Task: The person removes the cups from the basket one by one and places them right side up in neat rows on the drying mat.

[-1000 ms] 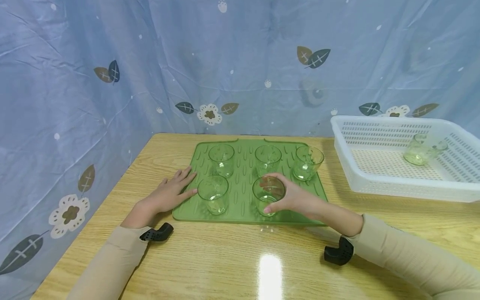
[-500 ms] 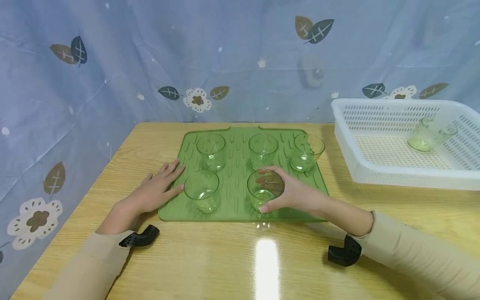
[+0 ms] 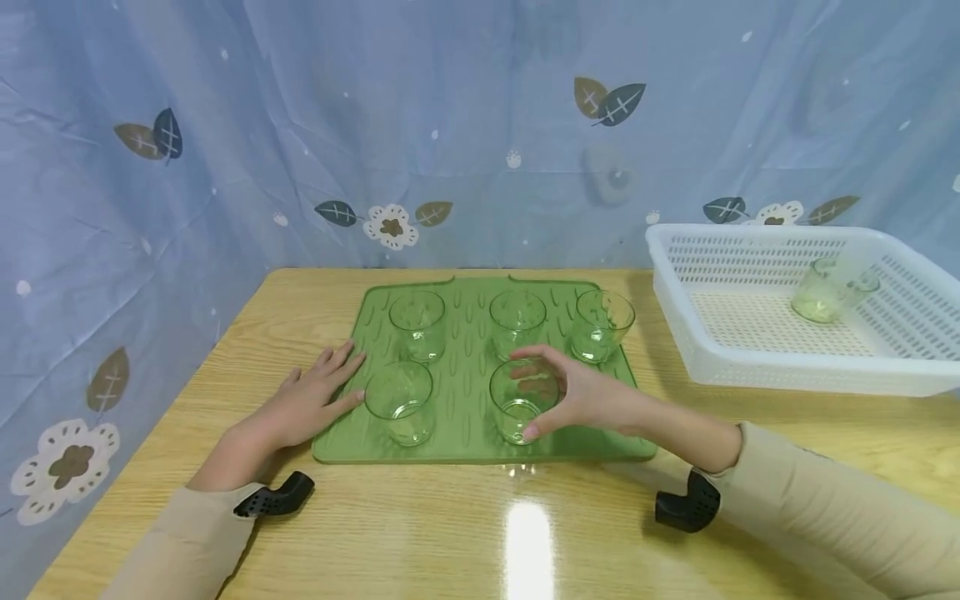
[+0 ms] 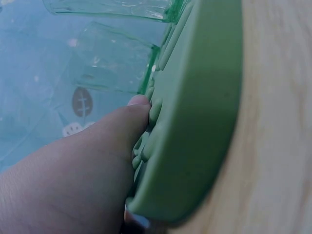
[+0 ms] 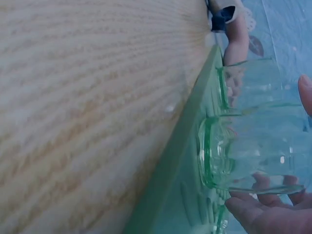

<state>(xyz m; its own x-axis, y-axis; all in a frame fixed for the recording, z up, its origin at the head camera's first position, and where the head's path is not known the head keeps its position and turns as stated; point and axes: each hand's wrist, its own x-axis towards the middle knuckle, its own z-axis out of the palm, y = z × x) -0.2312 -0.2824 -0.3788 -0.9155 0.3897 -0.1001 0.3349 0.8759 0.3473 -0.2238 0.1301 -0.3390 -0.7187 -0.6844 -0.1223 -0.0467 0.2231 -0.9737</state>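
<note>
A green ridged drying mat lies on the table with several clear green-tinted glasses standing on it. My right hand is spread around the front middle glass, thumb in front and fingers behind. In the right wrist view the thumb stands off that glass, and the fingers are beside it with a slight gap. My left hand rests flat at the mat's left edge, thumb tip close to the front left glass. Three other glasses stand along the back row.
A white perforated basket stands at the back right with at least one greenish glass inside. A blue patterned curtain hangs behind the table and along its left side.
The head view has shifted. My right thumb and fingers have spread a little wider around the front middle glass, which stays in place. My left hand has kept its place on the mat.
</note>
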